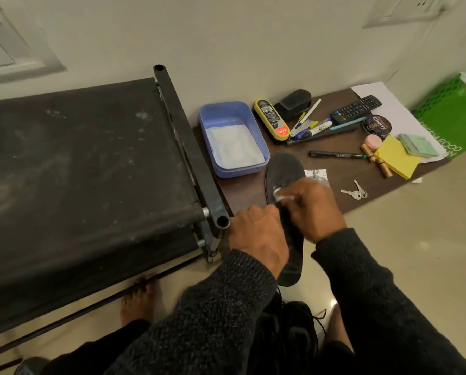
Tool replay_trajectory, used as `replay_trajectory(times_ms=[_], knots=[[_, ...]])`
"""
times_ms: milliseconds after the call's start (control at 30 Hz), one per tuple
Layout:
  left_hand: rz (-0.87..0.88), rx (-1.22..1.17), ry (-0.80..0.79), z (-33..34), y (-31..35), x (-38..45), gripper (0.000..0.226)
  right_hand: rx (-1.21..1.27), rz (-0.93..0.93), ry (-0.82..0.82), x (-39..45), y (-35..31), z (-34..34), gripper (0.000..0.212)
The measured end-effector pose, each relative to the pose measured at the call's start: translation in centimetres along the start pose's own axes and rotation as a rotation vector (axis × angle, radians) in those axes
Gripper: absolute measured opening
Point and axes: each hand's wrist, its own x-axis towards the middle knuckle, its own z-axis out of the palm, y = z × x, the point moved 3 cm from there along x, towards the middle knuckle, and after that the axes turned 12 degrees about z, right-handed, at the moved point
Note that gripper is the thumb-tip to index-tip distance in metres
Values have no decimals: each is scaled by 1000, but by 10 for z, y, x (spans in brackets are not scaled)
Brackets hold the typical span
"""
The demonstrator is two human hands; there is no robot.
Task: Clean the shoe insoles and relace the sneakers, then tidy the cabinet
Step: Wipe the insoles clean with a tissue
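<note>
Insole (282, 169) overhangs shelf edge (388, 196), both hands' grip.

The yellow sponge case (272, 119) reads "KIWI" – the round tin (376, 126) "Cherry" – the green bag (452, 117) "FRESH FOOD".

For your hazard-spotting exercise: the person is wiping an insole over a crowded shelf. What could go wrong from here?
1. The insole's toe hangs beside the tub; a hard wipe might knock it.
2. The right hand works near the keys, which could be swept off.
3. Sneakers lie underfoot: a trip risk.
</note>
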Motion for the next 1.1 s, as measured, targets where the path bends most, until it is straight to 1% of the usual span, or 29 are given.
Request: replay_trajectory(times_ms=[67, 167, 267, 367, 467, 533, 600, 700, 767, 833, 867, 933, 967, 1000, 1100], knots=[[-8, -6, -7, 0, -1, 1, 33, -64, -102, -68, -11, -8, 5, 20], [-22, -6, 4, -1, -3, 4, 34, -80, -129, -94, -10, -4, 1, 21], [-18, -6, 21, -2, 0, 5, 31, -78, -127, -37, -6, -6, 5, 14], [-13, 9, 38, -2, 1, 6, 31, -97, -124, 55, -5, -14, 11, 7], [-16, 23, 34, -2, 0, 6, 31, -116, -50, 93, 20, -16, 11, 12], [-13, 29, 44, -1, 1, 5, 30, -123, 20, 58, 40, -17, 9, 22], [-9, 31, 43, -2, 1, 5, 30, -146, 30, -14, 41, -17, 6, 23], [-21, 7, 51, -3, -1, 6, 31, -175, -96, -93, -3, -11, -2, 14], [-17, -2, 53, -2, -1, 7, 32, -164, -125, -120, -21, -8, -3, 12], [-11, 9, 65, -3, -1, 7, 31, -161, -88, -84, 7, -8, 1, 16], [-11, 11, 68, -3, -1, 7, 31, -153, -34, -77, 28, -12, 4, 18], [-14, 6, 69, -3, -1, 5, 32, -117, 56, -83, 57, -19, 4, 18], [-15, 5, 71, -3, -1, 4, 32, -112, 60, -76, 61, -21, 4, 18], [-13, 11, 75, -3, -1, 3, 31, -121, 46, -77, 54, -23, 3, 17], [-16, 29, 79, -3, 1, 2, 31, -137, -90, -73, -1, -17, -4, 11]])
